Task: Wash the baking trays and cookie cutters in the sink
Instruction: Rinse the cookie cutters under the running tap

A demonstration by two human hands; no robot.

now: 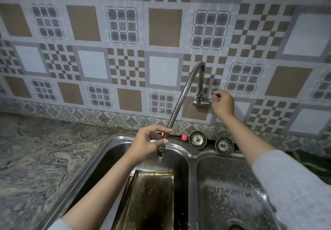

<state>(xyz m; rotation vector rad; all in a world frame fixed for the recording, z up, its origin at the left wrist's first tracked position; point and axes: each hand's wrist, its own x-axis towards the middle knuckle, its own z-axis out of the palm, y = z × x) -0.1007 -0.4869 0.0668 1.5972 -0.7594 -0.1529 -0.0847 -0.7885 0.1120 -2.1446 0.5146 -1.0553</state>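
Note:
A dark, greasy baking tray (152, 199) lies in the left basin of a steel double sink (192, 159). A flexible metal tap hose (180, 97) arches from the wall mount down over that basin. My left hand (148, 140) grips the hose near its lower end, just above the nozzle (161, 152). A thin stream of water falls from the nozzle toward the tray. My right hand (222, 102) pinches the tap handle beside the wall valve (200, 100). No cookie cutters are visible.
Two round steel sink strainers (197, 139) (224, 146) and a small pink ball (184, 137) sit on the sink's back ledge. The right basin (231, 194) is wet and speckled. A marbled stone counter (41, 158) lies to the left. A patterned tiled wall (125, 50) stands behind.

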